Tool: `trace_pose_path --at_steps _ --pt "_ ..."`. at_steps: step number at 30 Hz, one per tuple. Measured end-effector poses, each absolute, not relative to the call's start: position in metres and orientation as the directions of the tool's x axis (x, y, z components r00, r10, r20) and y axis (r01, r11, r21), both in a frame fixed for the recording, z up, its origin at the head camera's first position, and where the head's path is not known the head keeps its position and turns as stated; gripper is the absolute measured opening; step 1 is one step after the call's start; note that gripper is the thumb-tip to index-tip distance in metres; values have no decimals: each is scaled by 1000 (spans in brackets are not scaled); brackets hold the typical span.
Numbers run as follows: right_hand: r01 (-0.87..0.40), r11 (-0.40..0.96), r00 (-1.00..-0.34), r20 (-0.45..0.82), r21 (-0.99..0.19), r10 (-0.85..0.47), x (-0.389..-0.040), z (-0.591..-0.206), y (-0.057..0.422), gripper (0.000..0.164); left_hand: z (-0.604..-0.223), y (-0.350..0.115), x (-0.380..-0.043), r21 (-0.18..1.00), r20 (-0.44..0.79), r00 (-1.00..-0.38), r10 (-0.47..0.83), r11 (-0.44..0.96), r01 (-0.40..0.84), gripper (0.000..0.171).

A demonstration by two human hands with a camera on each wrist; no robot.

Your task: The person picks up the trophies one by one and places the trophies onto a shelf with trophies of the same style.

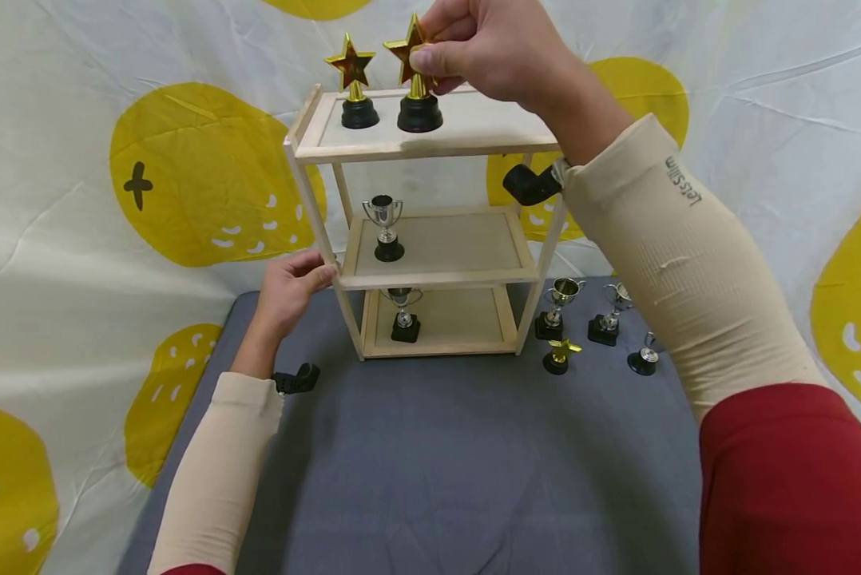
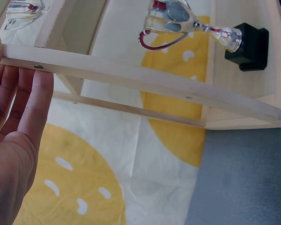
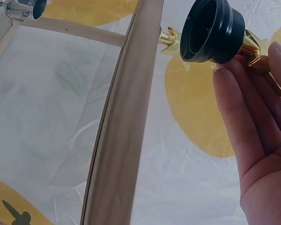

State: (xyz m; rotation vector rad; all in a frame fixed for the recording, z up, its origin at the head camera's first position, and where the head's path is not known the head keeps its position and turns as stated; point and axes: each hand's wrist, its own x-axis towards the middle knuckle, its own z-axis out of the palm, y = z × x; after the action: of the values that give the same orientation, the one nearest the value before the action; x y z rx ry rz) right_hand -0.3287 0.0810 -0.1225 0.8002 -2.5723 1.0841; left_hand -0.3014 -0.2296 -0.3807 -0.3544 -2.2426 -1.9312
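My right hand (image 1: 498,60) pinches a gold star trophy (image 1: 419,116) by its star, upright at the top board's front. The right wrist view shows the hollow black underside of its base (image 3: 199,30). A second star trophy (image 1: 359,113) stands to its left on the top board. My left hand (image 1: 290,291) grips the left front post (image 2: 131,75) of a three-tier wooden shelf (image 1: 466,239), thumb on one side and fingers on the other. One silver cup trophy (image 1: 386,214) stands on the middle board, another (image 1: 405,326) on the bottom board.
Right of the shelf, on the grey cloth-covered table (image 1: 474,463), stand a gold cup trophy (image 1: 563,294), a silver cup (image 1: 606,327), a small gold star trophy (image 1: 557,361) and a small silver trophy (image 1: 644,362). A patterned curtain (image 1: 57,160) hangs behind.
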Motion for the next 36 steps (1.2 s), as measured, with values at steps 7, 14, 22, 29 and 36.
trace_pose_path --at_steps 7,14,22,29,36 --pt "-510 572 -860 365 -643 -357 -335 -120 80 37 -380 -229 -302 947 275 -959 70 153 283 37" --pt "-503 567 -864 353 -652 -360 -341 -121 80 37 -380 -228 -302 947 273 -960 66 158 281 35" --pt "-478 560 -877 329 -677 -351 -347 -122 77 34 -380 -228 -301 947 271 -960 62 160 278 33" --pt "-458 562 -887 309 -689 -344 -352 -120 75 34 -381 -228 -301 947 268 -962 60 166 274 34" --pt "-442 541 -893 292 -715 -343 -358 -119 74 33 -381 -228 -302 948 268 -961 61 161 275 37"
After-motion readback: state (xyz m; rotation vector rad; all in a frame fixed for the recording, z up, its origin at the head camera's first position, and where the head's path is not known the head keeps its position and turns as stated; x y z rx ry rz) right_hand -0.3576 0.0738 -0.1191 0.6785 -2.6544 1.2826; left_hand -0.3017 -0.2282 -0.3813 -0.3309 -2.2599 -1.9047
